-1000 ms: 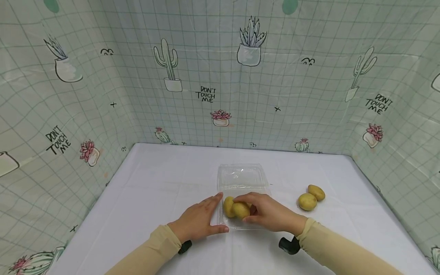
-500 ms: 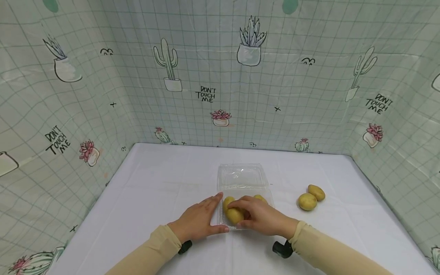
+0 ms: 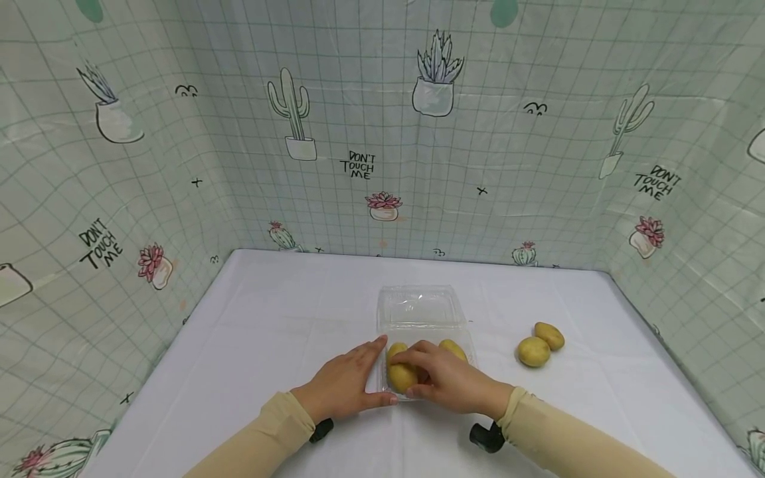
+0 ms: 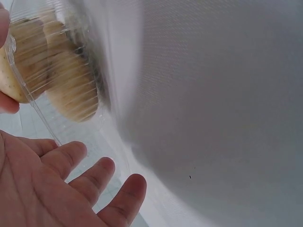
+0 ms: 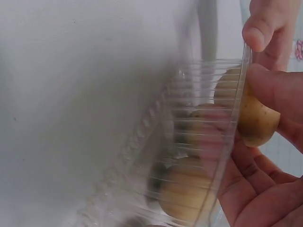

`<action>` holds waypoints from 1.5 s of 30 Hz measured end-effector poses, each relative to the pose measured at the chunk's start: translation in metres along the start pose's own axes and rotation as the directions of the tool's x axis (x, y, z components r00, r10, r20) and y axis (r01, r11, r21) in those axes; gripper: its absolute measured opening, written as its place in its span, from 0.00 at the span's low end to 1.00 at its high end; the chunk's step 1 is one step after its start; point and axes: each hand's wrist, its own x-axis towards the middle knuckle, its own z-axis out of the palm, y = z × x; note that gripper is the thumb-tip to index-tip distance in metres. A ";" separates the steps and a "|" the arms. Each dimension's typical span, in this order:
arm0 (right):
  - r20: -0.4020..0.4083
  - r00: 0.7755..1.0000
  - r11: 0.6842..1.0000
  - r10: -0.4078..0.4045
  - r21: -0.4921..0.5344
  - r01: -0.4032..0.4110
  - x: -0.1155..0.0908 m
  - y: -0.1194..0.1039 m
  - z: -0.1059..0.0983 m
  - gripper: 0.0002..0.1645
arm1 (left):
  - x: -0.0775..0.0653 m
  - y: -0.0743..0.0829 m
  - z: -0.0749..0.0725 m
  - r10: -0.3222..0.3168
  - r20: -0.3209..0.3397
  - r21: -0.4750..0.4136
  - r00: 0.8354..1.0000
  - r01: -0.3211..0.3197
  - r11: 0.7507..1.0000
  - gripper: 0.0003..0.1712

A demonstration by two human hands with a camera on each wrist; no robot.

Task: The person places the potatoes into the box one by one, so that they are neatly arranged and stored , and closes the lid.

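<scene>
"DON'T TOUCH ME" reads black, hand-drawn-style lettering (image 3: 358, 164) printed three times across a pale green, grid-patterned backdrop sheet (image 3: 370, 53) in the head view: aslant at the frame's left, level just above its middle, tilted at its right. Small black cross marks (image 3: 481, 190) dot the same sheet.

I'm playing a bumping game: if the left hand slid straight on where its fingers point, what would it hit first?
Probably the left side of the clear plastic clamshell box, right beside the left hand. They might be touching already; the depth is hard to tell.
</scene>
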 end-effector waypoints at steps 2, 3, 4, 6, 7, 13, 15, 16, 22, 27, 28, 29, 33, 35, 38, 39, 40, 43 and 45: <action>-0.002 1.000 1.000 -0.009 0.013 0.009 0.000 0.000 0.001 0.30 | 0.000 0.000 0.000 0.001 -0.003 0.000 1.000 -0.001 1.000 0.58; -0.003 1.000 1.000 -0.013 0.021 0.013 0.000 0.001 0.002 0.30 | 0.000 0.000 0.000 0.001 -0.004 0.001 1.000 -0.001 1.000 0.58; -0.004 1.000 0.999 -0.018 0.028 0.018 0.000 0.001 0.002 0.29 | 0.001 0.000 0.001 0.000 -0.005 0.003 1.000 0.000 1.000 0.58; -0.005 1.000 0.999 -0.025 0.042 0.025 0.000 0.002 0.003 0.29 | 0.001 0.000 0.001 0.000 -0.006 0.004 1.000 0.001 1.000 0.58; -0.005 1.000 0.999 -0.027 0.046 0.027 -0.001 0.002 0.003 0.29 | 0.001 0.000 0.001 -0.001 -0.006 0.004 1.000 0.002 1.000 0.58; -0.011 1.000 0.998 -0.024 0.049 0.024 -0.001 0.003 0.004 0.29 | 0.001 0.000 0.002 -0.002 -0.013 0.003 1.000 0.002 1.000 0.58; -0.013 1.000 0.999 -0.016 0.049 0.017 -0.001 0.002 0.004 0.29 | 0.001 -0.001 0.002 -0.002 -0.015 0.004 1.000 0.002 1.000 0.58; -0.015 1.000 0.999 -0.013 0.049 0.013 -0.001 0.002 0.004 0.29 | 0.001 -0.001 0.002 -0.002 -0.015 0.005 1.000 0.002 1.000 0.58; -0.022 1.000 0.999 0.014 0.045 -0.013 -0.002 0.001 0.005 0.29 | 0.001 -0.001 0.003 -0.003 -0.015 -0.002 1.000 0.003 1.000 0.57; -0.018 1.000 0.998 0.024 0.052 -0.023 -0.003 0.001 0.005 0.28 | 0.001 -0.001 0.003 -0.006 -0.012 -0.011 1.000 0.006 1.000 0.57; -0.018 1.000 0.998 0.023 0.053 -0.022 -0.002 0.000 0.005 0.28 | 0.001 -0.001 0.002 -0.007 -0.011 -0.011 1.000 0.007 1.000 0.57; -0.018 1.000 0.998 0.025 0.053 -0.024 -0.002 0.000 0.005 0.27 | 0.000 0.000 0.002 -0.007 -0.011 -0.011 1.000 0.007 1.000 0.57; -0.019 0.999 0.998 0.031 0.054 -0.030 -0.003 0.000 0.005 0.28 | 0.000 0.000 0.002 -0.009 -0.009 -0.010 1.000 0.009 1.000 0.57; -0.019 0.999 0.998 0.032 0.055 -0.031 -0.003 0.000 0.005 0.28 | 0.000 0.000 0.002 -0.012 -0.008 -0.009 1.000 0.012 1.000 0.57; -0.019 0.999 0.998 0.033 0.059 -0.032 -0.003 -0.001 0.005 0.28 | 0.001 0.000 0.002 -0.020 -0.005 -0.006 1.000 0.020 1.000 0.57; -0.018 0.999 0.998 0.035 0.060 -0.034 -0.003 -0.001 0.005 0.28 | 0.001 0.000 0.002 -0.021 -0.004 -0.005 1.000 0.021 1.000 0.58; -0.017 0.999 0.997 0.036 0.064 -0.035 -0.003 -0.001 0.006 0.28 | 0.001 0.000 0.002 -0.022 -0.003 -0.007 1.000 0.022 1.000 0.58; -0.017 0.999 0.996 0.043 0.077 -0.042 -0.002 -0.001 0.005 0.28 | 0.001 0.000 0.002 -0.021 -0.001 -0.007 1.000 0.021 1.000 0.58; -0.017 0.999 0.996 0.044 0.084 -0.043 -0.002 -0.001 0.006 0.28 | 0.001 0.000 0.002 -0.020 0.001 -0.006 1.000 0.020 1.000 0.58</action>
